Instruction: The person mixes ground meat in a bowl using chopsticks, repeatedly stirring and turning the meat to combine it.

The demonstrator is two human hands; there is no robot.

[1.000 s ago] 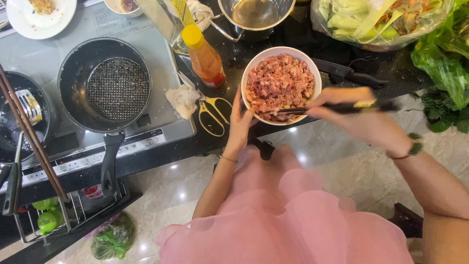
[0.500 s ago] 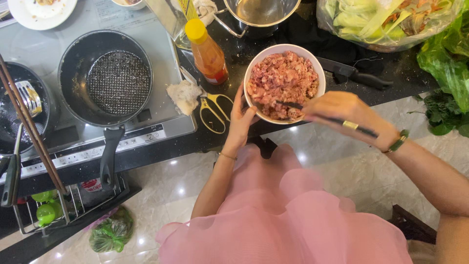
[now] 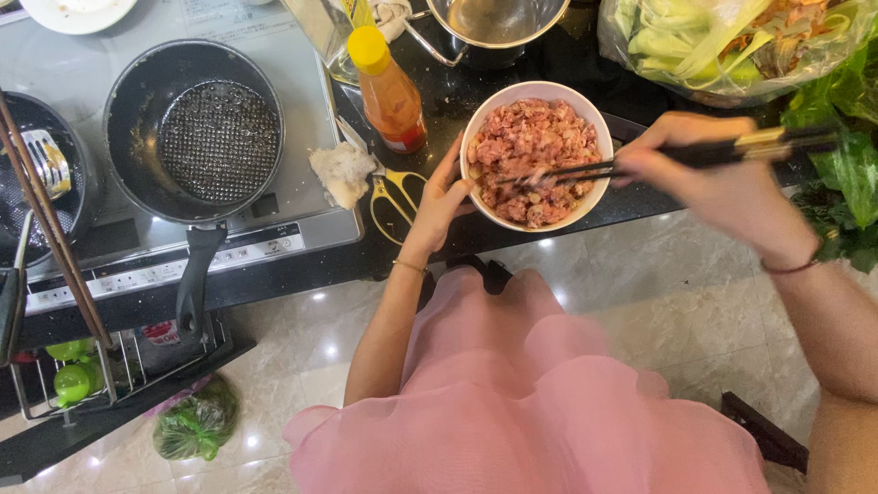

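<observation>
We saw a black countertop (image 3: 457,101) carrying a white bowl (image 3: 585,197) of minced meat, an orange sauce bottle (image 3: 389,91), yellow-handled scissors (image 3: 393,201), a steel pot (image 3: 494,23), bagged vegetables (image 3: 732,46) and a silver cooktop (image 3: 302,197).

Left hand (image 3: 441,197) cupped open, right hand (image 3: 722,178) clenched, both arms extended.

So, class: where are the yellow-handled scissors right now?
In the head view the scissors lie on the dark counter, just left of the left hand steadying the bowl of minced meat, below the orange sauce bottle.
</observation>
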